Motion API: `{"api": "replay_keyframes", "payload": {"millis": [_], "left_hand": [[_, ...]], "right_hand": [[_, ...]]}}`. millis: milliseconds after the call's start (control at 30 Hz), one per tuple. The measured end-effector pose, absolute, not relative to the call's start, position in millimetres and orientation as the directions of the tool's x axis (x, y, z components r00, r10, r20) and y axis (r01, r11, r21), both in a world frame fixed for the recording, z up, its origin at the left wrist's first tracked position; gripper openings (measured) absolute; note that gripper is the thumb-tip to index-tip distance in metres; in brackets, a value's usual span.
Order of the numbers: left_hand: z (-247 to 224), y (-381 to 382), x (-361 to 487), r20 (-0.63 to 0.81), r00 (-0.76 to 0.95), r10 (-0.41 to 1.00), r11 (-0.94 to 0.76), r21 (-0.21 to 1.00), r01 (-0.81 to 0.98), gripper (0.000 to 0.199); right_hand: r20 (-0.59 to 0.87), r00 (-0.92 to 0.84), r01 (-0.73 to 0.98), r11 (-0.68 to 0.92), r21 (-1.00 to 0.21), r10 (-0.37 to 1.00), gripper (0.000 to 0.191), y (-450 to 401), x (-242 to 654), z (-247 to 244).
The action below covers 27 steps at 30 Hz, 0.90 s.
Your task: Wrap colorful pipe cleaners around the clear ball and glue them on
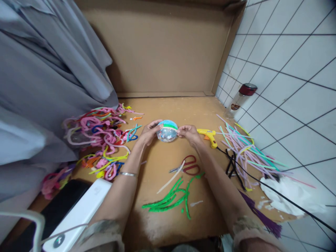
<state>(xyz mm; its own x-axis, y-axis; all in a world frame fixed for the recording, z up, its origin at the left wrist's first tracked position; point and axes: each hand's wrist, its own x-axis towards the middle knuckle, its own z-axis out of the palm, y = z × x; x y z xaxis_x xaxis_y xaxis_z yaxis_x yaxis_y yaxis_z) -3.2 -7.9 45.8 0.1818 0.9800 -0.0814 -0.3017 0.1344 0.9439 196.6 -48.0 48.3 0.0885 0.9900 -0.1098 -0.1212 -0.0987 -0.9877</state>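
A clear round ball (167, 135), its top wrapped in blue and green pipe cleaners, is held just above the middle of the table. My left hand (150, 132) grips its left side, the thumb on the front. At the right side of the ball, my right hand (188, 133) pinches what looks like the end of a pale pipe cleaner that runs around it below the green band. Red-handled scissors (191, 166) lie nearer to me, beside a white pipe cleaner (171, 177) and several cut green pipe cleaners (168, 201).
A yellow glue gun (210, 135) lies right of my right hand, its black cord running off right. Loose pipe cleaners (244, 148) spread beyond; a tangled pile (102, 131) sits left. A bottle (240, 100) stands by the tiled wall. A white power bank (78, 213) lies front left.
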Motion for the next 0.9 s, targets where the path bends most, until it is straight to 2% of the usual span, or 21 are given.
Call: {"api": "replay_keyframes", "payload": {"millis": [233,900], "left_hand": [[46.5,-9.3,-3.2,-0.088,0.184,0.979,0.145,0.936,-0.322,0.054],[40.8,-5.9,-2.9,-0.067,0.173,0.983,0.114,0.953,-0.282,0.065]], "right_hand": [[-0.115,0.080,-0.152,-0.102,-0.983,0.990,0.015,-46.9,198.3,46.6],[-0.037,0.099,-0.095,-0.027,-0.995,0.994,0.006,-45.7,192.4,43.1]]}}
